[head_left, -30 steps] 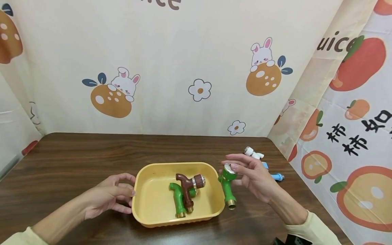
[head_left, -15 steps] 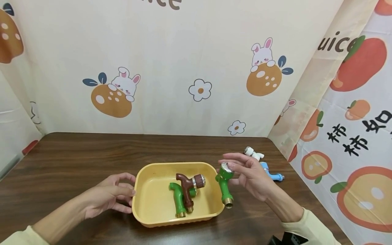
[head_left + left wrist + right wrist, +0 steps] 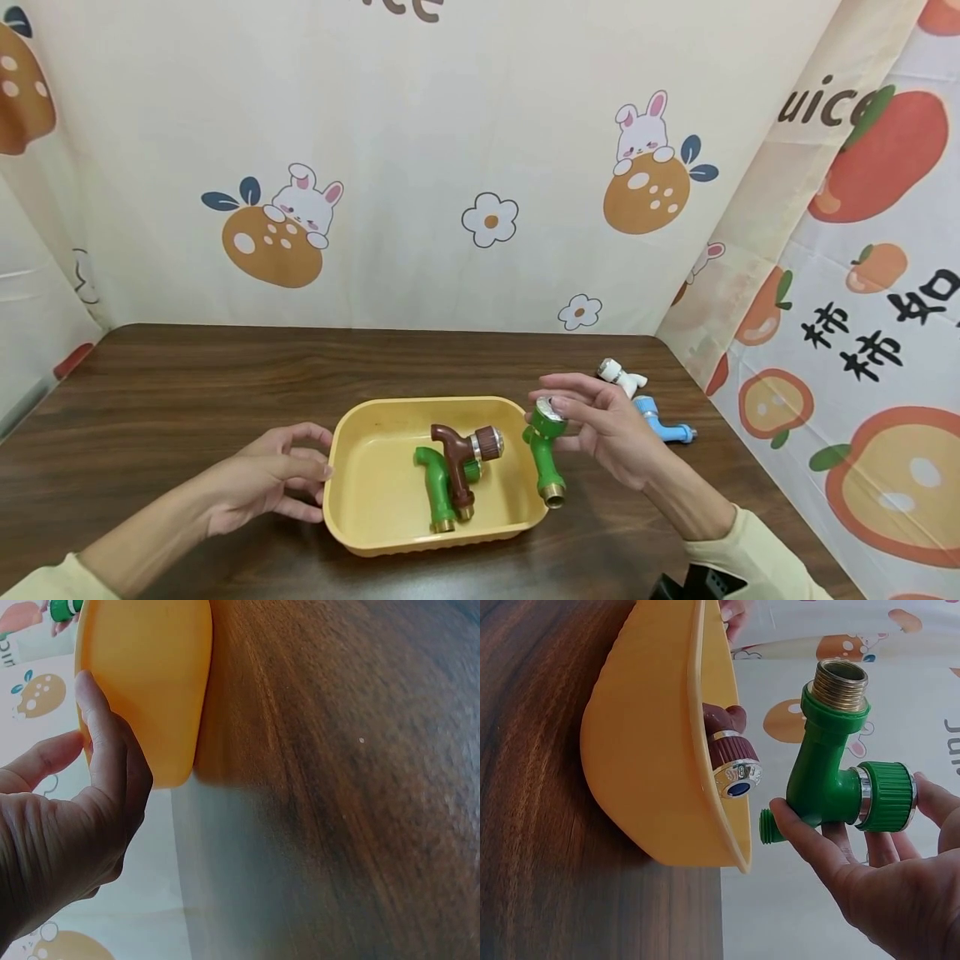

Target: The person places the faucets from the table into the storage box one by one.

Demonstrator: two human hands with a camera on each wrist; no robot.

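A yellow tray (image 3: 360,508) sits on the dark wooden table (image 3: 187,375). Inside it lie a green tap (image 3: 435,487) and a brown tap (image 3: 461,454) across it. My right hand (image 3: 607,425) pinches a second green tap (image 3: 546,450) by its knob, holding it over the tray's right rim; the brass thread points down. In the right wrist view this green tap (image 3: 832,780) hangs beside the tray (image 3: 645,772) and the brown tap's knob (image 3: 731,761). My left hand (image 3: 262,479) rests against the tray's left wall, fingers loosely curled; its thumb (image 3: 101,735) touches the tray (image 3: 150,675).
A white tap (image 3: 618,375) and a blue tap (image 3: 663,421) lie on the table at the right, behind my right hand. Printed cloth walls (image 3: 487,167) close off the back and the right side. A dark object (image 3: 697,583) shows at the bottom edge.
My right hand has carried the green tap a little to the left, from beside the tray to over its right rim. The left hand has stayed still.
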